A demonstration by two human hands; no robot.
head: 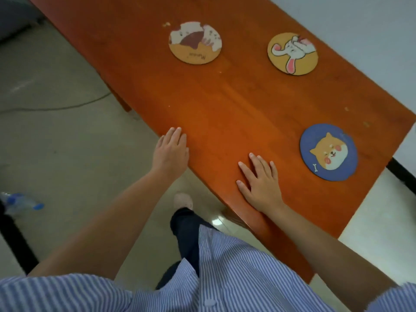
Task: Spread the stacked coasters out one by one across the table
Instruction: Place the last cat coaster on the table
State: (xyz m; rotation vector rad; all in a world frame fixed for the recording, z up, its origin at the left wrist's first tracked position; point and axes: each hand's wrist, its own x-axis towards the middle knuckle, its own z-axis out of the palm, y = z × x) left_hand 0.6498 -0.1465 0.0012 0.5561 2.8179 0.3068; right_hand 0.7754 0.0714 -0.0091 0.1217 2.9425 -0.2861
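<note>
Three round coasters lie apart on the orange wooden table (225,104). A blue coaster with a shiba dog (328,152) rests at the near right. A yellow coaster with a white rabbit (292,53) sits at the far right, and a tan coaster with white animals (195,42) at the far left. My left hand (171,152) lies flat at the table's near edge, fingers together, holding nothing. My right hand (258,181) lies flat on the table with fingers spread, left of the blue coaster and not touching it.
The table's near edge runs diagonally from upper left to lower right. Beyond its right end is a white wall with a dark strip (400,172). A plastic bottle (20,202) lies on the floor at the left, and a cable (67,106) crosses the floor.
</note>
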